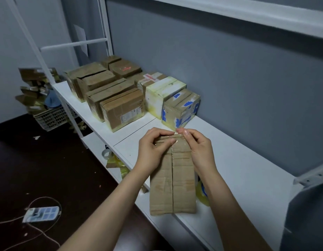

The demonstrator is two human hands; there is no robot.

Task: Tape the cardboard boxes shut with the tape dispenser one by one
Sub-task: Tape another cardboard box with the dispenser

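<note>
- Brown long cardboard box (175, 187) lies on the white tabletop (238, 169) under both hands, with clear tape (175, 141) over its centre seam.
- Left hand (153, 147) grips its far end, and right hand (197, 147) pinches the tape there.
- This box looks nearly sealed; the stacked cardboard boxes (121, 107) beyond the fingertips probably remain.

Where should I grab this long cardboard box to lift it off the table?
Probably its two long sides near the middle, from above, left hand on one, right hand on the other: the box lies flat on the white table, long and narrow. Its near end overhangs the edge, giving room underneath too.
</note>
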